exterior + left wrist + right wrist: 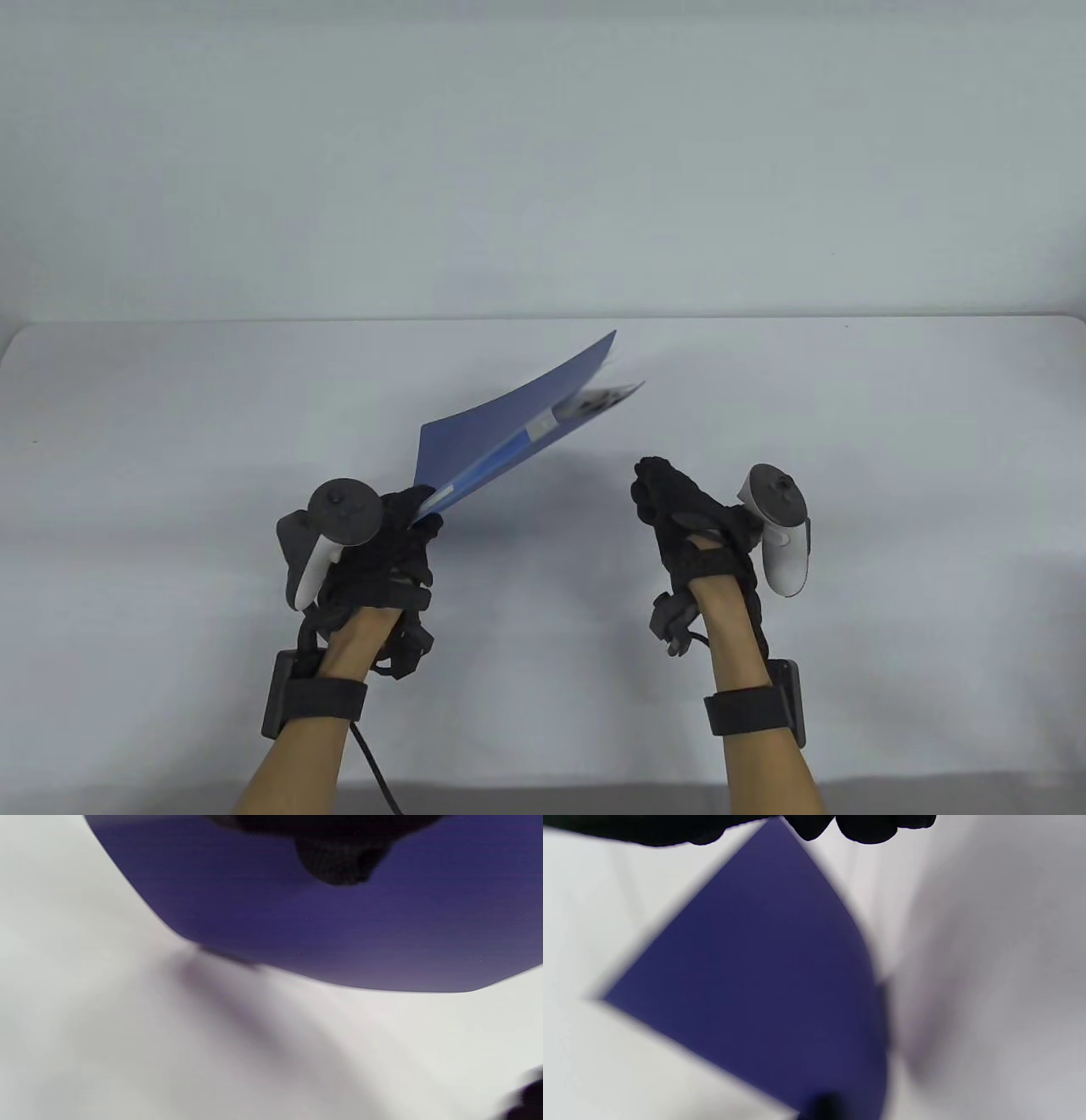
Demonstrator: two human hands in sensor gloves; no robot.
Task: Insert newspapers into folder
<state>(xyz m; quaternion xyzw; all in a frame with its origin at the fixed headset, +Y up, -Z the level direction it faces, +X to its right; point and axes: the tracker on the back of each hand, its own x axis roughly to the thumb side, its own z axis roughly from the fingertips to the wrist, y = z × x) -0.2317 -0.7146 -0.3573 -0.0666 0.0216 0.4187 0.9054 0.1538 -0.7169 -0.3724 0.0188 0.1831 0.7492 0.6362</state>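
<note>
A blue folder is held up off the white table, tilted, its far corner pointing up and to the right. A newspaper sticks out of its far open edge. My left hand grips the folder's near corner. The folder fills the top of the left wrist view, with a fingertip on it. My right hand hovers to the right of the folder, fingers curled, holding nothing. In the right wrist view the folder is blurred below my fingertips.
The white table runs wide to both sides, its far edge against a pale wall. A black cable trails from my left wrist over the near edge.
</note>
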